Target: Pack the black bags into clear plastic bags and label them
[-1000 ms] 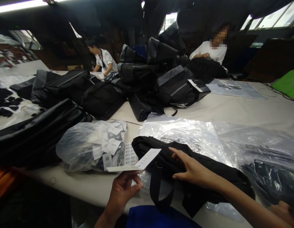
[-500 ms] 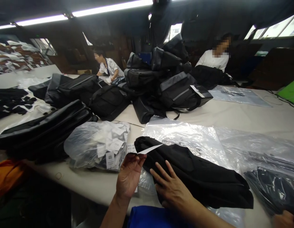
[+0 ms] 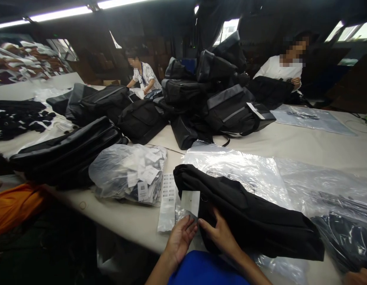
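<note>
A black fabric bag [image 3: 248, 213] lies folded lengthwise in front of me on clear plastic. At its left end, a white and grey hang tag [image 3: 190, 202] stands against the fabric. My left hand [image 3: 181, 237] is palm up, with its curled fingers closed on the tag's lower edge. My right hand [image 3: 222, 233] rests against the bag, thumb and forefinger apart; the thumb tip is beside the tag's lower corner and the other fingers are largely hidden. A barcode sticker sheet [image 3: 168, 198] lies just left of the bag.
A plastic bag of paper tags [image 3: 127, 174] sits to the left. Black bags [image 3: 183, 95] are heaped across the table [image 3: 308, 146]. Clear plastic sleeves [image 3: 239, 166] lie behind and to the right. Two people work across the table; another person's hand [image 3: 360, 276] shows at lower right.
My left hand has drawn down and right with the tag, which now faces me. My right hand has slid from flat on the bag towards the tag. The sticker sheet is now uncovered.
</note>
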A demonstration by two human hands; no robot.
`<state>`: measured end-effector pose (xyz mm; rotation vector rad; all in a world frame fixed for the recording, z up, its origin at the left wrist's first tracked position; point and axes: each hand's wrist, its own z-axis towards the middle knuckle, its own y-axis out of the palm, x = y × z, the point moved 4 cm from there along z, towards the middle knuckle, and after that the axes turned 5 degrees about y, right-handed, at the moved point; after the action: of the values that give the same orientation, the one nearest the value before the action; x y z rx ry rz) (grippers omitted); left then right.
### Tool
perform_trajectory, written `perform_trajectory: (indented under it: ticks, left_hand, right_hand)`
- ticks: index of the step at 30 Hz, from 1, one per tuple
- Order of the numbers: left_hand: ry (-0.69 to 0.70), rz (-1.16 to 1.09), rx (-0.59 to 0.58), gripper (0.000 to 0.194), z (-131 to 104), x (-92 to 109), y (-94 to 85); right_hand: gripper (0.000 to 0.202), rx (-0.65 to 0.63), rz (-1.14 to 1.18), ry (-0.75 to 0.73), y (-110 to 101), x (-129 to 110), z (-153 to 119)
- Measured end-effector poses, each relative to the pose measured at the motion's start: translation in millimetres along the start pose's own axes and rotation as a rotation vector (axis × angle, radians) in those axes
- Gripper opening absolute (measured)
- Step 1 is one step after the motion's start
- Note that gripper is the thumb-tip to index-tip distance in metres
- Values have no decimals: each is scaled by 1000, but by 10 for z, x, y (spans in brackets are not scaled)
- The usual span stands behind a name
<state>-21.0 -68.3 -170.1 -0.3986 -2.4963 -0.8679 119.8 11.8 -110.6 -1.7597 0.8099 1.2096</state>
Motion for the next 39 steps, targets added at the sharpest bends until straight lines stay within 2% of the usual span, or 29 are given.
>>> perform_trajectory:
  ticks: [2,4,6,8,9,11,12,14,17,19,21,23,25,28,31,34,37,39]
  left_hand:
    - [250,276,-23,28,-57,96,-112]
    - [618,562,-52,46,-167,337,-88]
    - [931,859,-137,62,-300,559,75]
    - [1094,1113,-277,79,-398,668,287]
    - [1100,1190,-354,88,-425,680,377]
    - [1007,1215,-449,105,-454,666,484]
    - [949,1179,-466,110,-469,656,505]
    - [855,1037,-523,108,-514,654,517]
    - [826,686,-605,79,-574,797,530]
    - [857,576,-519,51,-530,962,556]
    - [869,661,-402,33,-415,1078,616]
    - [807,811,-400,26,-264,1081,699]
    - [747,921,-468,20,-131,996,746]
    - [728,1026,-565,20,-15,783,703]
    - [668,1027,-600,30,70,535,544]
    - [565,913,-553,37,177,329,330]
    - [470,823,-555,35,258,177,156]
    - [426,804,-570,37,292,112,76]
  right_hand:
    - [56,-125,128,15,40,-120,32]
    - [47,-262,231,23,53,-235,26]
    - [40,-327,295,31,25,-307,9]
    - [37,-336,334,42,-17,-330,2]
    - [36,-335,349,48,-36,-327,1]
    - [32,-319,348,55,-72,-307,7]
    - [29,-306,324,53,-89,-295,11]
    - [29,-269,246,35,-126,-281,15]
    - [31,-215,170,6,-164,-297,-1]
    - [33,-201,158,5,-161,-325,-26]
    - [35,-196,150,14,-140,-346,-50]
    - [36,-176,123,20,-115,-342,-56]
    - [39,-152,89,23,-87,-297,-31]
    - [39,-111,34,15,-49,-158,62]
    - [40,-73,-61,-14,-8,2,157]
    - [51,-110,-142,-23,67,140,183]
    - [37,-131,-123,56,120,269,151]
    - [39,-145,-51,125,142,342,127]
